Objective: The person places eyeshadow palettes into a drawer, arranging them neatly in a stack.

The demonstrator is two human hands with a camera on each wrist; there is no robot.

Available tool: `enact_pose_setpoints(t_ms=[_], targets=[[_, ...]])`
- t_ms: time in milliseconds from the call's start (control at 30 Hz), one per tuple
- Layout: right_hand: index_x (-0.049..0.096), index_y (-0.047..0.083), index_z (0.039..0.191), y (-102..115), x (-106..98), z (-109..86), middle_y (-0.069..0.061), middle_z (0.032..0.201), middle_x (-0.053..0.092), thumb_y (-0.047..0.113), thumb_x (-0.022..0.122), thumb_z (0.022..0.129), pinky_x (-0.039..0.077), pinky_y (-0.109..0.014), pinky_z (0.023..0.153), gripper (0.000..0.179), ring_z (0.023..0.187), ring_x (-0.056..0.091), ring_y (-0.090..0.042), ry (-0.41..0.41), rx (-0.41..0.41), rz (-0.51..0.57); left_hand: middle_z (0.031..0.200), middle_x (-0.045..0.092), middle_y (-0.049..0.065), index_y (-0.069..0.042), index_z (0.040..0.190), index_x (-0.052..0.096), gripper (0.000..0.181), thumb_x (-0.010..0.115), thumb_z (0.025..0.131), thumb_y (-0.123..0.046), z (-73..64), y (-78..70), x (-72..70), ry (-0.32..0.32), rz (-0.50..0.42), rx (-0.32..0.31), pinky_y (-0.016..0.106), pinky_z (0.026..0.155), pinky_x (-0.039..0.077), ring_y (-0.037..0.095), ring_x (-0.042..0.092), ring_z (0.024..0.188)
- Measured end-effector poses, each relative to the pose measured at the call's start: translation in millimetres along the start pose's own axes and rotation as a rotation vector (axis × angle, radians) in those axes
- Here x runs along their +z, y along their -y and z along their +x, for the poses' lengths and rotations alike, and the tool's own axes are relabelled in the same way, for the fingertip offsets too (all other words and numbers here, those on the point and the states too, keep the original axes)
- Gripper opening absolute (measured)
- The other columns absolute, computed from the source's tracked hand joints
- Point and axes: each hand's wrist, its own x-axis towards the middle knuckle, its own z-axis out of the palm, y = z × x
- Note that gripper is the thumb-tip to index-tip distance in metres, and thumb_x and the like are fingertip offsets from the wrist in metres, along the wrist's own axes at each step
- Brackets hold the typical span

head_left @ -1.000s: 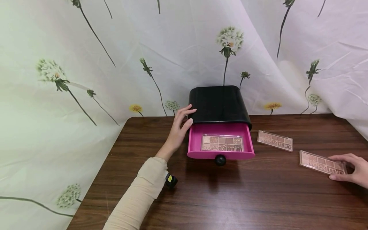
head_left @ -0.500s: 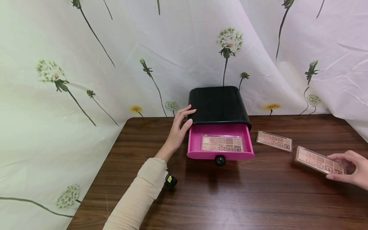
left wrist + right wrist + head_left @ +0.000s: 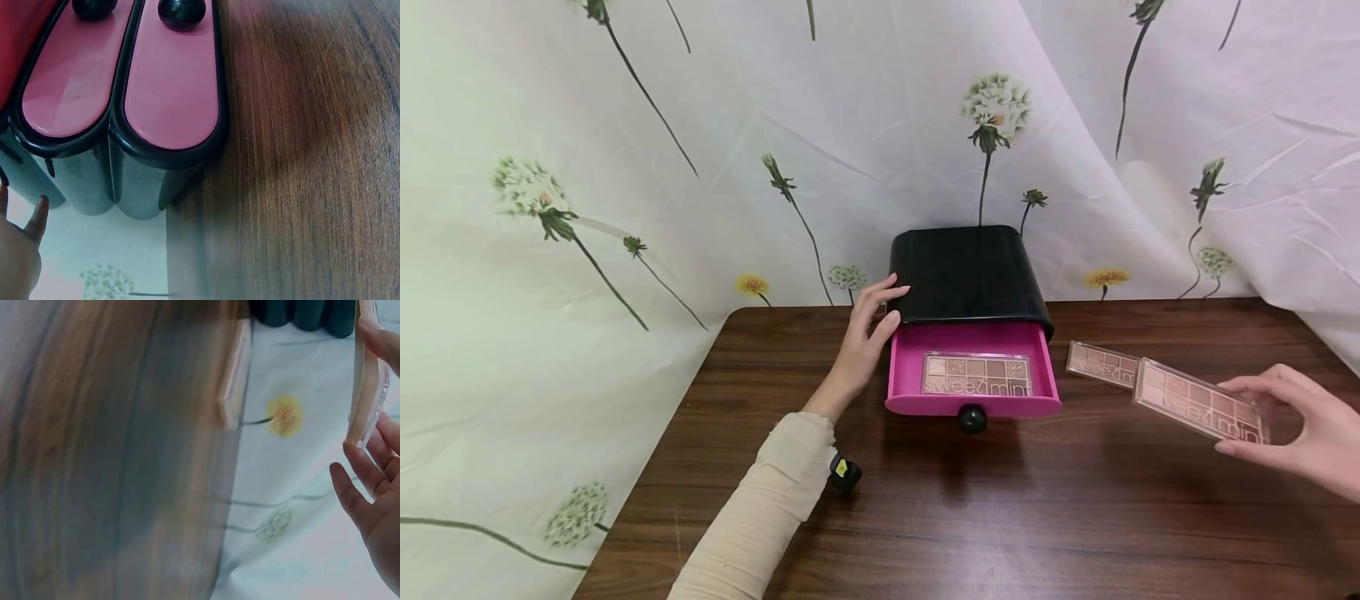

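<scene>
A black drawer cabinet (image 3: 966, 271) stands at the back of the table, its top pink drawer (image 3: 973, 407) pulled out. My left hand (image 3: 859, 354) rests against the cabinet's left side, thumb and fingertips near its top edge. Inside the drawer lies an eyeshadow palette (image 3: 977, 375) with a clear lid. My right hand pinches another eyeshadow palette (image 3: 1197, 402) by its right end, above the table; thumb and fingers of the right hand (image 3: 381, 512) also show around it in the right wrist view. A further eyeshadow palette (image 3: 1093, 363) lies right of the cabinet, partly covered by the held one.
Two closed pink drawer fronts (image 3: 172, 87) with black knobs show in the left wrist view. A dandelion-print cloth (image 3: 700, 150) hangs behind the dark wooden table (image 3: 1000, 525). A black wrist camera (image 3: 846, 473) sits at the left sleeve.
My right hand has raised the eyeshadow palette from the table and carried it leftward, so it now overlaps the one lying there. The left hand stays at the cabinet.
</scene>
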Motion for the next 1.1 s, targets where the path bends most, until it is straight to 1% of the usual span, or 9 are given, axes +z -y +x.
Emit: enact_pose_setpoints(t_ms=[100,233,333,433,633,800,967,1100], targets=[[0.070,0.004,0.104,9,1,8.8,0.012,0.085,0.053,-0.007,0.093,0.034,0.034,-0.006,0.075,0.074,0.076,0.046,0.003,0.019,-0.011,-0.014,0.155,0.032,0.019,0.003,0.138,0.052,0.041,0.044,0.100,-0.010,-0.6,-0.2,0.1,0.000,-0.002,-0.002,0.052,0.108,0.029,0.030,0.028,0.142],[0.071,0.008,0.107,23,3,20.5,0.011,0.088,0.054,-0.005,0.095,0.037,0.033,-0.008,0.079,0.075,0.082,0.047,0.003,0.065,-0.026,-0.001,0.154,0.032,0.019,0.003,0.138,0.052,0.040,0.044,0.100,-0.010,-0.6,-0.5,0.1,-0.001,-0.004,-0.001,0.052,0.108,0.029,0.031,0.028,0.142],[0.071,0.012,0.110,34,5,28.2,0.011,0.092,0.054,-0.003,0.096,0.040,0.032,-0.009,0.081,0.076,0.086,0.046,0.002,0.110,-0.052,0.006,0.154,0.032,0.020,0.003,0.138,0.052,0.041,0.045,0.100,-0.011,-0.8,-0.7,0.2,-0.002,-0.003,-0.002,0.051,0.107,0.030,0.031,0.028,0.141],[0.070,0.014,0.112,45,8,35.0,0.011,0.096,0.055,-0.002,0.096,0.042,0.033,-0.009,0.081,0.077,0.088,0.046,0.000,0.134,-0.075,0.015,0.154,0.032,0.020,0.003,0.138,0.052,0.040,0.045,0.101,-0.011,-0.8,-0.5,0.3,-0.003,-0.004,-0.001,0.051,0.107,0.030,0.030,0.029,0.141],[0.068,0.016,0.114,61,15,48.1,0.011,0.099,0.056,-0.003,0.096,0.043,0.034,-0.010,0.083,0.079,0.090,0.048,-0.001,0.148,-0.123,0.037,0.154,0.032,0.020,0.003,0.138,0.052,0.040,0.044,0.101,-0.010,-0.8,-0.3,0.3,-0.003,-0.010,0.003,0.051,0.107,0.030,0.030,0.028,0.141],[0.068,0.015,0.116,71,22,59.5,0.010,0.102,0.056,0.001,0.097,0.044,0.034,-0.012,0.083,0.080,0.091,0.047,-0.003,0.159,-0.170,0.060,0.154,0.032,0.019,0.003,0.138,0.052,0.040,0.044,0.101,-0.010,-0.8,0.1,0.5,-0.006,-0.008,0.004,0.051,0.107,0.030,0.031,0.029,0.141],[0.067,0.017,0.118,83,30,70.8,0.011,0.103,0.055,0.005,0.098,0.047,0.034,-0.013,0.083,0.078,0.092,0.047,-0.003,0.173,-0.166,0.080,0.154,0.032,0.020,0.003,0.138,0.052,0.040,0.044,0.101,-0.010,-0.1,0.1,0.6,-0.008,-0.005,0.008,0.054,0.107,0.030,0.032,0.029,0.141],[0.067,0.018,0.119,91,39,80.5,0.012,0.104,0.054,0.008,0.098,0.051,0.035,-0.015,0.081,0.075,0.093,0.046,-0.004,0.189,-0.175,0.102,0.154,0.033,0.020,0.003,0.137,0.052,0.040,0.044,0.100,-0.009,-0.1,0.4,0.6,-0.007,-0.001,0.009,0.053,0.107,0.030,0.031,0.029,0.141]])
